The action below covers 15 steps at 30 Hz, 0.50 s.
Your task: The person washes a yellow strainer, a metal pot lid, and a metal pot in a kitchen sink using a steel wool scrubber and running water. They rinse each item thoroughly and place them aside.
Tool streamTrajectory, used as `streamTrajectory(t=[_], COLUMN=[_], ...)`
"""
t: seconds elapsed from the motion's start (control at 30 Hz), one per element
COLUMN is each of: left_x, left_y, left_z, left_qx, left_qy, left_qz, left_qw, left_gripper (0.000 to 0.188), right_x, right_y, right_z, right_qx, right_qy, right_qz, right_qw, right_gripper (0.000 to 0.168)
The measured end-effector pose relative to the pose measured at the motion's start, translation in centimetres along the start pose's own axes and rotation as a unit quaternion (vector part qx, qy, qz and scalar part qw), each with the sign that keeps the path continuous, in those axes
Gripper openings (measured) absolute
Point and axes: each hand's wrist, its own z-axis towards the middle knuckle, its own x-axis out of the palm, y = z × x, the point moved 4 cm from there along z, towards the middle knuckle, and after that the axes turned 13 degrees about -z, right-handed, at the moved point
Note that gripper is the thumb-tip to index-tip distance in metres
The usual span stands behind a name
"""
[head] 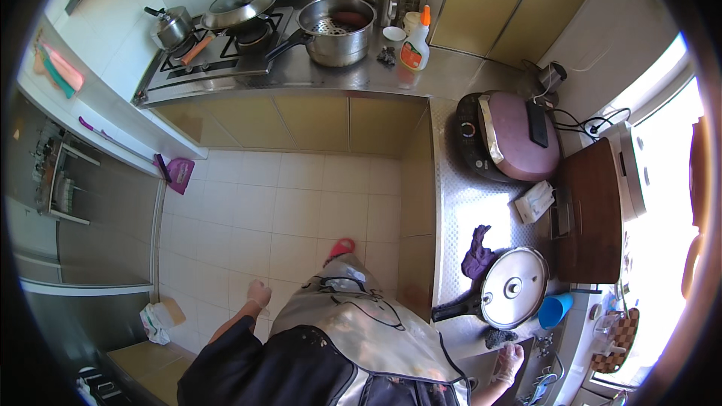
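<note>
My left hand (259, 294), in a thin clear glove, hangs over the floor with its fingers curled and nothing seen in it. At the lower right, my right hand (509, 363), also gloved, is over the edge of the sink (484, 365). Its fingertips are just below a dark wire scouring pad (501, 338); whether they touch it I cannot tell. Beyond the pad lies a round pressure cooker lid (514, 287) with a black handle. A purple cloth (478, 254) touches its far side, and a blue cup (555, 310) stands to its right.
A steel pot (337, 45) holding a perforated steamer insert stands beside the gas stove (225, 62). An orange-topped spray bottle (415, 42) and another scouring pad (386, 56) are nearby. On the right counter sit a purple electric griddle (522, 132) and a tissue pack (535, 202).
</note>
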Motion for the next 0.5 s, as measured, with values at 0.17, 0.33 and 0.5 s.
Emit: streamTrajectory(t=[0.17, 0.33, 0.5], left_x=[-3.7, -20.0, -31.9], left_y=[-3.6, -37.0, -65.5], left_z=[5.1, 11.9, 13.9], left_qx=[0.081, 0.355, 0.613], left_qy=[-0.142, -0.156, -0.078], left_qz=[-0.123, -0.247, -0.189], left_qw=[0.979, 0.888, 0.763], left_gripper=[0.017, 0.014, 0.018], right_x=[-0.9, 3.4, 17.5], right_y=[13.8, 23.6, 34.3], right_z=[-4.4, -3.7, -1.6], right_qx=[-0.231, -0.195, -0.229], right_qy=[-0.232, -0.304, -0.229], right_qz=[-0.235, -0.177, -0.13], right_qw=[0.915, 0.915, 0.937], right_gripper=[0.016, 0.025, 0.023])
